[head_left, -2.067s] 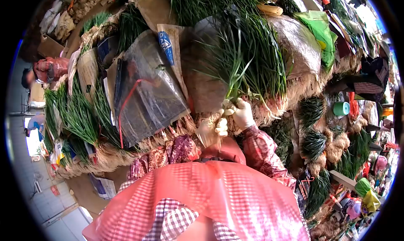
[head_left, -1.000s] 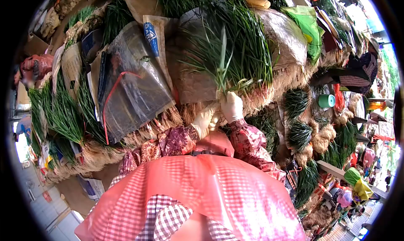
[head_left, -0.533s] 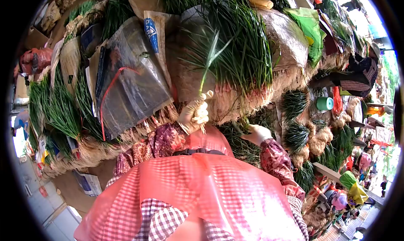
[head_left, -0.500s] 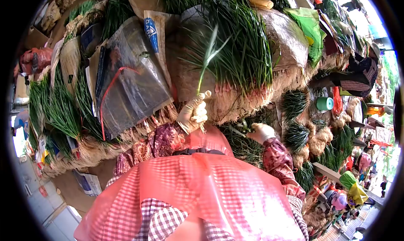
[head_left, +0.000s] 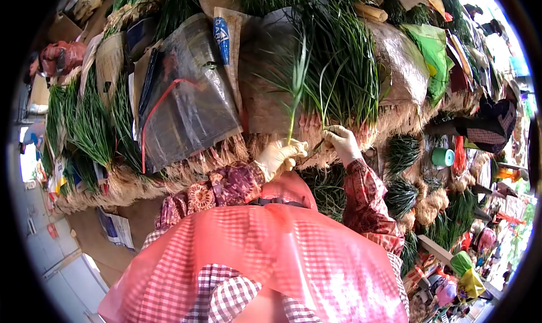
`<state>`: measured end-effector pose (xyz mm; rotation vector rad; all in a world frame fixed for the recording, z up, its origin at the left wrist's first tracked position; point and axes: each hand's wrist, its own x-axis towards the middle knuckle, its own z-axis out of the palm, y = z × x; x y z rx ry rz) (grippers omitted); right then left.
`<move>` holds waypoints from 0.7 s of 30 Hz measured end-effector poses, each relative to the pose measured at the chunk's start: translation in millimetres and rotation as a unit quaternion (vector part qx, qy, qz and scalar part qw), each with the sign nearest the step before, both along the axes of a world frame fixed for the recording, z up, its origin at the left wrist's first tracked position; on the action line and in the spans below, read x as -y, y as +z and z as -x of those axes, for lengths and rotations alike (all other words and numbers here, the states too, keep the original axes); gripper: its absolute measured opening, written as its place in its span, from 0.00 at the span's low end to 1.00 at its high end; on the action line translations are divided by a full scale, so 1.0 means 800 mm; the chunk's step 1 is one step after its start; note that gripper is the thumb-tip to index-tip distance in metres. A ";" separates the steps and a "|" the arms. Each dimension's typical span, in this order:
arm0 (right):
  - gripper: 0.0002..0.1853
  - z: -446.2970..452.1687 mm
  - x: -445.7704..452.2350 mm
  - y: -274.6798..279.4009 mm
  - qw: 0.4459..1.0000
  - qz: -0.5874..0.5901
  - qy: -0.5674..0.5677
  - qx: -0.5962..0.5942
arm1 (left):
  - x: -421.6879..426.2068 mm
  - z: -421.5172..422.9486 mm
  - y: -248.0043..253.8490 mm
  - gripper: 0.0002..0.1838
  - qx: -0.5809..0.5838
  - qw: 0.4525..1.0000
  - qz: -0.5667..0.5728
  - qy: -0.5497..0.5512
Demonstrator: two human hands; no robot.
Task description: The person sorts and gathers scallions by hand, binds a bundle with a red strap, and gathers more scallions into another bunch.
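My left hand [head_left: 280, 156], in a pale glove, is closed around the pale stem of a leafy green stalk [head_left: 297, 86], whose leaves point up and away from me. To its right, my right hand [head_left: 342, 142], gloved too, pinches the lower end of a thin green stalk [head_left: 323, 101]. Both hands are at the near edge of a large pile of green onions [head_left: 353, 74], with reddish stems and pale roots toward me. The roots at the bottom of the held stalks are mostly hidden by my fingers.
A clear plastic sheet [head_left: 195, 108] with a red strip covers bundles at the left. Right of the pile lie a green bag [head_left: 432, 55], a teal cup [head_left: 442, 157] and smaller onion bundles [head_left: 403, 196]. A person [head_left: 494, 119] is bent over at the far right.
My right hand has moved up from the greens below the pile to its near edge and now pinches a thin stalk. My left hand still holds its stalk, slightly farther right.
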<state>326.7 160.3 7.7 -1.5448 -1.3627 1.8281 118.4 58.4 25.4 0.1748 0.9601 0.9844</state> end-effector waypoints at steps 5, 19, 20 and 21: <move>0.13 0.024 0.020 0.026 0.993 0.064 -0.003 -0.098 | 0.006 -0.006 -0.014 0.10 -0.120 0.992 -0.008 -0.043; 0.11 -0.120 0.033 -0.081 0.732 -0.172 0.330 0.570 | 0.019 0.023 -0.013 0.14 0.083 0.993 0.002 -0.078; 0.13 -0.143 0.053 -0.070 0.699 -0.169 0.442 0.536 | 0.020 0.026 -0.008 0.14 0.085 0.995 -0.008 -0.061; 0.16 -0.150 0.067 -0.044 0.658 -0.164 0.547 0.492 | 0.021 0.030 -0.003 0.14 0.083 0.995 -0.016 -0.044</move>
